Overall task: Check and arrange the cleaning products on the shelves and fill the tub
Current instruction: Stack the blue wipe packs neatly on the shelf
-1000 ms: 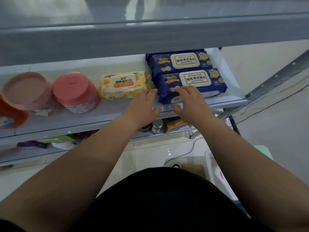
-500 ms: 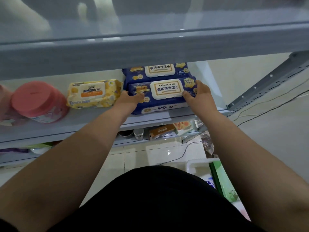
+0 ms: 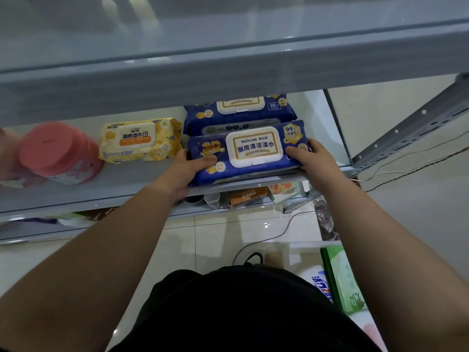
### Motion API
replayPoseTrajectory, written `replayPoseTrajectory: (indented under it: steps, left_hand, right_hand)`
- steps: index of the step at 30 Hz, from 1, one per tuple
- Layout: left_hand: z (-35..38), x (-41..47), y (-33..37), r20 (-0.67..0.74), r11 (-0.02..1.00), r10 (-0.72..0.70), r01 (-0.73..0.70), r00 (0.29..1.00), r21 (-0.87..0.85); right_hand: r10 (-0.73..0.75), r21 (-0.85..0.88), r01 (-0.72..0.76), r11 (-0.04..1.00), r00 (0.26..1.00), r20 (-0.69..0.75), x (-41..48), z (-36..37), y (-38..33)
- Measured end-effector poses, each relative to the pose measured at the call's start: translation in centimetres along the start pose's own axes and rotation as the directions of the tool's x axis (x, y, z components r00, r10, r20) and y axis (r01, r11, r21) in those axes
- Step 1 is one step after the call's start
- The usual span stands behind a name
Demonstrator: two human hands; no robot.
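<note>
Left hand and right hand gripping opposite ends of the front blue wipes pack, thumbs on top, at the front edge of the shelf, drawn nearer than half a second earlier.

A grey shelf carries a pink-lidded jar at the left; a yellow wipes pack mid-shelf; just beside it, a front blue pack at the edge, touching a rear blue pack.
</note>
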State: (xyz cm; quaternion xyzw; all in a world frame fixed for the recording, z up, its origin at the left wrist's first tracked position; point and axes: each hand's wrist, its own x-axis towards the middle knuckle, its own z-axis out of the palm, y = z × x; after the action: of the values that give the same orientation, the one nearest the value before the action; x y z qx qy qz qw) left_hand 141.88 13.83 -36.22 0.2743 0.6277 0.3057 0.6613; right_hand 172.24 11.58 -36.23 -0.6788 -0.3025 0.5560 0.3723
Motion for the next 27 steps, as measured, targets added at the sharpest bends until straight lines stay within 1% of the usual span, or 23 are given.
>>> replayPoseTrajectory:
  steps: [5,7,10,12,13,16,19,21,22,23,24,25,26,27]
  left_hand:
    - [-1.8,-4.2,-2.1,-0.016,0.994,0.063,-0.064,0.998,-0.093]
    - [-3.2,-6.0,-2.4,0.006,0.994,0.052,-0.051,0.999,-0.098]
    - [-5.1,-8.8,-2.6,0.062,0.987,-0.037,0.046,0.997,-0.157]
    - [-6.3,-10.6,-2.8,0.119,0.968,-0.104,0.128,0.988,-0.218]
    - [-7.0,-11.3,-3.0,0.143,0.961,-0.136,0.165,0.98,-0.222]
    - [-9.0,-13.2,-3.4,0.192,0.959,-0.221,0.249,0.956,-0.138]
    - [-11.1,-15.0,-3.7,0.245,0.943,-0.293,0.322,0.924,-0.086]
    - [-12.6,-15.5,-3.9,0.206,0.95,-0.301,0.311,0.931,-0.017]
    - [-13.2,-15.6,-4.2,0.158,0.96,-0.28,0.277,0.947,0.04]
    - [-13.9,-15.6,-4.6,0.085,0.972,-0.222,0.214,0.971,0.096]
    - [-14.6,-15.6,-4.9,-0.003,0.982,-0.125,0.124,0.992,0.142]
    - [-15.3,-15.7,-5.2,-0.098,0.98,0.013,0.007,0.995,0.2]
    - [-15.8,-16.0,-5.4,-0.157,0.949,0.181,-0.131,0.971,0.286]
    - [-16.2,-16.5,-5.6,-0.136,0.876,0.35,-0.272,0.927,0.397]
  right_hand:
    - [-0.034,0.162,0.032,0.986,0.999,0.009,-4.3,0.8,2.0]
    - [-0.069,0.267,0.06,0.962,0.997,0.026,-5.9,1.6,1.8]
    - [-0.122,0.428,0.085,0.9,0.991,0.06,-8.6,3.5,2.1]
    - [-0.159,0.522,0.094,0.848,0.984,0.081,-10.5,5.5,2.9]
    - [-0.186,0.57,0.1,0.816,0.978,0.094,-11.5,6.7,3.3]
    - [-0.227,0.69,0.095,0.718,0.968,0.104,-14.4,10.0,4.4]
    - [-0.182,0.715,0.125,0.688,0.983,0.003,-16.8,12.4,4.7]
    - [-0.158,0.72,0.14,0.679,0.987,-0.044,-18.1,13.6,5.3]
    - [-0.147,0.712,0.154,0.685,0.987,-0.071,-18.7,14.2,5.5]
    - [-0.138,0.699,0.168,0.695,0.985,-0.101,-19.3,14.8,5.7]
    - [-0.125,0.683,0.18,0.708,0.984,-0.13,-20.0,15.4,5.9]
    - [-0.106,0.668,0.187,0.72,0.981,-0.16,-20.6,15.9,6.1]
    - [-0.084,0.655,0.187,0.732,0.979,-0.186,-21.0,16.3,6.4]
    - [-0.07,0.639,0.184,0.747,0.977,-0.199,-21.5,16.8,6.7]
